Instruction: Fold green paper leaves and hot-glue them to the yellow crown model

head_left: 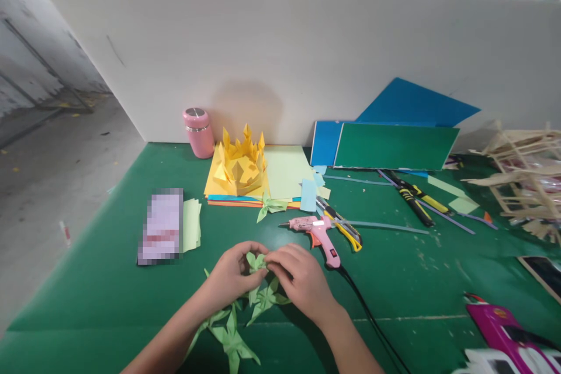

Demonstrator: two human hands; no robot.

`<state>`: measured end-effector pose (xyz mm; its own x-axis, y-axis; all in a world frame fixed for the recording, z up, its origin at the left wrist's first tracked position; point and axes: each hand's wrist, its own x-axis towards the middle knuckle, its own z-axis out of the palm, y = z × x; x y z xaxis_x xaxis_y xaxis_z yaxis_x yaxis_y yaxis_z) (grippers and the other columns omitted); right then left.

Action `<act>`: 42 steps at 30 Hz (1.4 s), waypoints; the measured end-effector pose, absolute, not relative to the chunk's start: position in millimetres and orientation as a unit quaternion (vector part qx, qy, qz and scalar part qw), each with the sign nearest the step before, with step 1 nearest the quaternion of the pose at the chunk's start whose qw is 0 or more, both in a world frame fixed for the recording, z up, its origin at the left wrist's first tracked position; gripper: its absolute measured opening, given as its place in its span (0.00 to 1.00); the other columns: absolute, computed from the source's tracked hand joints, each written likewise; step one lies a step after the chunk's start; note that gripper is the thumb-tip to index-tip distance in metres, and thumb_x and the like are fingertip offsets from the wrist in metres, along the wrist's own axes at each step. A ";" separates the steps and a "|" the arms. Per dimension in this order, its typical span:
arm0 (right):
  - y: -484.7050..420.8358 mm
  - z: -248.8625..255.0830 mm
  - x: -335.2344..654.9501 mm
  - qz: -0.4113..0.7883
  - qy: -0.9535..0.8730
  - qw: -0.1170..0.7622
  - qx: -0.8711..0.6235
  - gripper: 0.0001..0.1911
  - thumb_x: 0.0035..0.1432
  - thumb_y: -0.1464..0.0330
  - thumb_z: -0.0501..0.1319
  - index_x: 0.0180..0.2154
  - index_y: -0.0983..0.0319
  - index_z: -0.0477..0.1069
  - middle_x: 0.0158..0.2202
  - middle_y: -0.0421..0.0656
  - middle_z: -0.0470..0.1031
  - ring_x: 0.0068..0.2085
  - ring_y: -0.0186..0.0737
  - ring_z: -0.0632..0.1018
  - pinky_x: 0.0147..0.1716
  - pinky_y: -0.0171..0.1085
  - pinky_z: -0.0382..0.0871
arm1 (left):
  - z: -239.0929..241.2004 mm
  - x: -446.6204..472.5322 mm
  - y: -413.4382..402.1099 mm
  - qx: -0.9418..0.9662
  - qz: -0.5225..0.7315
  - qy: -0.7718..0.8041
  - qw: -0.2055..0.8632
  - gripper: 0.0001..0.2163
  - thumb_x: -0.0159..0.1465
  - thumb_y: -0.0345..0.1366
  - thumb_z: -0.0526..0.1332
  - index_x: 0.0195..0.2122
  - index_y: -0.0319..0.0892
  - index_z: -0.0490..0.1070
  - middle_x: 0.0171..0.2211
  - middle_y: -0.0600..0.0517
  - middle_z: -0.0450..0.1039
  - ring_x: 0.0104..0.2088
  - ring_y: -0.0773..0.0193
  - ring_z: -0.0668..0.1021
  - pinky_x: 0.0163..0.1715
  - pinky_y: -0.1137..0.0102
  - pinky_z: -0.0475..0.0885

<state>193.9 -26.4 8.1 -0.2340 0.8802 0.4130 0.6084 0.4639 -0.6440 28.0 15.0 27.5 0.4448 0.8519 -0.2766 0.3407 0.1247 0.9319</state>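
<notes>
Between the fingers of both hands is a small light-green folded paper flower [255,262]. My left hand [234,272] curls around its left side, thumb and fingers closed on it. From the right, my right hand [302,280] pinches its edge with thumb and fingertips. Below the hands, more light-green paper flowers [232,339] with pointed petals lie on the green table; my forearms partly hide them. Another green paper flower [268,205] lies farther off, at the front edge of a stack of coloured paper. A pink glue gun [318,234] rests just beyond my right hand.
A yellow folded-paper crown [240,169] sits on the paper stack [287,169]. Behind it stands a pink thermos [199,133]. A yellow utility knife [344,228], pliers [412,198] and paper strips lie to the right. A blurred purple item [162,225] lies left. The glue gun's cord [370,312] crosses the table.
</notes>
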 end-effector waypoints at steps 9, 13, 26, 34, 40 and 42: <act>-26.1 9.6 192.7 0.172 -0.758 0.390 -0.494 0.09 0.63 0.72 0.54 0.34 0.61 0.73 0.27 0.43 0.73 0.31 0.40 0.70 0.29 0.37 0.63 | 21.9 26.6 14.8 0.626 0.227 0.470 0.579 0.14 0.50 0.37 0.62 0.38 0.41 0.68 0.23 0.61 0.55 0.18 0.74 0.53 0.17 0.75 0.48; -26.2 10.1 191.8 0.151 -0.757 0.393 -0.500 0.10 0.63 0.73 0.54 0.32 0.61 0.72 0.27 0.43 0.70 0.31 0.40 0.68 0.30 0.37 0.61 | 21.1 26.9 14.2 0.613 0.236 0.464 0.594 0.14 0.50 0.37 0.63 0.38 0.42 0.68 0.26 0.60 0.58 0.17 0.75 0.55 0.17 0.75 0.50; -24.7 11.4 192.8 0.118 -0.741 0.423 -0.508 0.12 0.66 0.70 0.50 0.32 0.61 0.68 0.32 0.43 0.70 0.35 0.40 0.69 0.35 0.39 0.62 | 27.0 28.9 16.8 0.477 0.328 0.402 0.709 0.25 0.50 0.44 0.69 0.46 0.44 0.64 0.32 0.54 0.70 0.33 0.65 0.72 0.34 0.70 0.67; -23.5 12.9 192.8 0.105 -0.752 0.405 -0.510 0.14 0.67 0.70 0.48 0.31 0.61 0.67 0.31 0.44 0.71 0.34 0.40 0.68 0.33 0.38 0.61 | 25.1 28.4 14.9 0.471 0.316 0.405 0.717 0.23 0.48 0.43 0.70 0.43 0.43 0.67 0.32 0.55 0.69 0.32 0.67 0.72 0.33 0.71 0.67; -24.1 10.3 191.7 0.105 -0.751 0.397 -0.517 0.14 0.67 0.71 0.48 0.31 0.61 0.67 0.31 0.43 0.71 0.34 0.41 0.68 0.33 0.38 0.61 | 25.1 28.3 16.2 0.467 0.312 0.403 0.723 0.22 0.48 0.41 0.71 0.42 0.43 0.67 0.32 0.55 0.70 0.31 0.68 0.72 0.32 0.72 0.66; -24.2 9.8 191.0 0.104 -0.752 0.396 -0.517 0.14 0.67 0.71 0.47 0.31 0.61 0.67 0.31 0.44 0.71 0.34 0.41 0.68 0.33 0.38 0.61 | 24.9 28.5 16.4 0.468 0.309 0.406 0.721 0.22 0.47 0.40 0.71 0.42 0.43 0.67 0.31 0.55 0.70 0.31 0.68 0.72 0.32 0.72 0.66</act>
<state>191.0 -24.2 9.8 -0.1518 0.8599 0.4874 0.6953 0.4434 -0.5656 28.5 16.4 24.9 0.4786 0.8263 -0.2970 -0.0650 0.3707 0.9265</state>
